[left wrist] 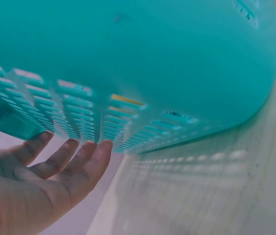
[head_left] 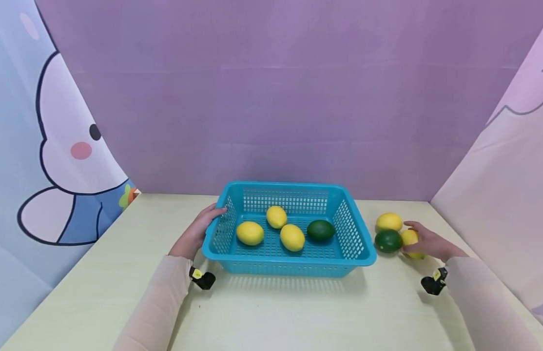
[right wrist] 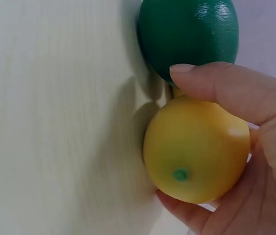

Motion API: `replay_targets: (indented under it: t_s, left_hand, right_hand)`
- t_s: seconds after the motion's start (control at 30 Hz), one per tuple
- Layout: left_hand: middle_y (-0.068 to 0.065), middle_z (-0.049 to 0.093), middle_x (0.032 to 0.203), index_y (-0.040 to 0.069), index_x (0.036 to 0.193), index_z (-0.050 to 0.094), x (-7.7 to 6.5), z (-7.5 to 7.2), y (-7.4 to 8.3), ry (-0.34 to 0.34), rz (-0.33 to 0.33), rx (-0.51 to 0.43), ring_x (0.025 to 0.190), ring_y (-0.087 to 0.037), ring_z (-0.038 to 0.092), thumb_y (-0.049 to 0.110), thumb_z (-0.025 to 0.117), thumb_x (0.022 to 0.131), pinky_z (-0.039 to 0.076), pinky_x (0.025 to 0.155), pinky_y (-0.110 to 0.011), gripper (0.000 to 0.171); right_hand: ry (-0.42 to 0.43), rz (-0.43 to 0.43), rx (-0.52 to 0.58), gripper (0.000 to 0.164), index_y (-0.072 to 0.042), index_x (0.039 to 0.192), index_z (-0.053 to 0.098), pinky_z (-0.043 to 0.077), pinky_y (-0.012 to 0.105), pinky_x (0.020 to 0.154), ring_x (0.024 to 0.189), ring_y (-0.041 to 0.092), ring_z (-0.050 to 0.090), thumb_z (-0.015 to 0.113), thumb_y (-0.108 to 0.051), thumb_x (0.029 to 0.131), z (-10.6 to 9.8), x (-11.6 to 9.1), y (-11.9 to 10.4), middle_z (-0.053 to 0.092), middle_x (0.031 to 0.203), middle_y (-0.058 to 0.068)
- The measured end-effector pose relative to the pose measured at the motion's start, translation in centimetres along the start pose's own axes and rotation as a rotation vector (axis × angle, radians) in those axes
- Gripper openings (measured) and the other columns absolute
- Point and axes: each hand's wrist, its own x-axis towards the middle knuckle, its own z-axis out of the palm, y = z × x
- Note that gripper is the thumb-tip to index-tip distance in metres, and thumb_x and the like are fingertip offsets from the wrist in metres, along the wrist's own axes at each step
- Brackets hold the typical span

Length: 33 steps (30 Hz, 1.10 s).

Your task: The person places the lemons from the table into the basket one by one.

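A blue plastic basket [head_left: 289,262] with perforated walls stands on the table. Three lemons [head_left: 249,233] and one dark green oval fruit [head_left: 321,230] lie inside it. At its left end, my left hand [head_left: 197,231] holds the rim, and in the left wrist view its fingertips touch the outer wall [left wrist: 128,54]. To the right of the basket, my right hand [head_left: 431,243] grips a lemon [right wrist: 196,152] between thumb and fingers. Against that lemon sits another dark green oval fruit [head_left: 388,241], close to the thumb. Behind them lies one more lemon [head_left: 389,222].
The pale wooden table [head_left: 271,312] extends in front of the basket and to both sides. A purple backdrop [head_left: 271,97] rises behind it. Printed cloth panels hang at left [head_left: 17,146] and right [head_left: 508,180].
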Motion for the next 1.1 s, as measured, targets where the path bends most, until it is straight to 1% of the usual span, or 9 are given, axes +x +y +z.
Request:
replay_targets:
  t_s: [0.17,0.27,0.4,0.47,0.53,0.77,0.97,1.1]
  left_hand:
    - [-0.023,0.029,0.148,0.010,0.152,0.011,0.1,-0.1,0.0,-0.008,0.001,-0.007,0.131,-0.042,0.036,0.028,0.039,0.100,0.037,0.102,-0.053,0.061]
    - [-0.023,0.030,0.148,0.010,0.152,0.012,0.1,0.0,0.0,-0.008,0.004,-0.008,0.131,-0.042,0.036,0.028,0.040,0.100,0.037,0.102,-0.053,0.061]
    - [-0.023,0.031,0.147,0.010,0.152,0.013,0.0,0.0,0.0,-0.002,0.004,0.001,0.130,-0.042,0.037,0.028,0.040,0.100,0.037,0.102,-0.053,0.061]
    - [-0.023,0.032,0.147,0.010,0.152,0.014,0.0,0.1,0.0,0.001,0.002,0.003,0.130,-0.041,0.038,0.028,0.040,0.100,0.038,0.102,-0.052,0.060]
    - [-0.023,0.032,0.147,0.009,0.151,0.014,0.0,0.1,0.0,0.001,0.003,0.005,0.130,-0.042,0.038,0.028,0.040,0.100,0.038,0.101,-0.052,0.060]
    - [-0.022,0.030,0.148,0.011,0.152,0.013,0.1,0.1,-0.2,-0.005,-0.004,-0.005,0.131,-0.041,0.037,0.029,0.040,0.100,0.039,0.101,-0.052,0.061]
    - [-0.022,0.031,0.147,0.012,0.152,0.012,0.1,0.0,-0.2,-0.008,0.000,-0.014,0.130,-0.041,0.038,0.029,0.039,0.101,0.039,0.101,-0.052,0.060]
    - [-0.023,0.031,0.147,0.012,0.152,0.013,0.1,-0.2,-0.2,-0.009,0.003,-0.012,0.130,-0.042,0.038,0.029,0.039,0.101,0.040,0.100,-0.052,0.060]
  right_hand:
    - [0.023,0.029,-0.030,0.087,0.007,0.143,0.010,0.025,0.075,0.090,0.121,0.058,0.026,0.066,-0.024,0.085,0.1,0.1,0.0,0.020,0.139,0.042]
    - [0.042,0.044,-0.055,0.084,0.010,0.140,0.013,0.030,0.071,0.090,0.118,0.055,0.032,0.066,-0.026,0.085,0.2,0.0,0.0,0.026,0.135,0.041]
    - [0.071,0.052,-0.076,0.078,0.012,0.135,0.020,0.040,0.058,0.085,0.106,0.044,0.044,0.067,-0.027,0.085,0.2,-0.3,0.0,0.038,0.125,0.036]
    - [0.082,0.057,-0.079,0.076,0.012,0.133,0.022,0.042,0.051,0.082,0.102,0.040,0.046,0.067,-0.027,0.085,0.3,-0.4,0.0,0.042,0.121,0.033]
    - [0.092,0.052,-0.084,0.075,0.012,0.132,0.024,0.042,0.048,0.080,0.100,0.038,0.047,0.067,-0.027,0.085,0.3,-0.4,0.1,0.044,0.119,0.032]
    - [0.121,0.007,-0.110,0.068,0.013,0.127,0.030,0.042,0.052,0.082,0.100,0.039,0.050,0.068,-0.023,0.083,0.3,-0.6,0.6,0.049,0.116,0.032]
    - [0.124,0.002,-0.129,0.067,0.011,0.127,0.032,0.042,0.050,0.081,0.099,0.036,0.050,0.068,-0.023,0.082,0.1,-0.8,1.0,0.050,0.114,0.029]
    - [0.118,0.002,-0.138,0.067,0.011,0.127,0.032,0.041,0.051,0.082,0.099,0.037,0.049,0.068,-0.023,0.082,-0.1,-0.9,0.9,0.050,0.114,0.030]
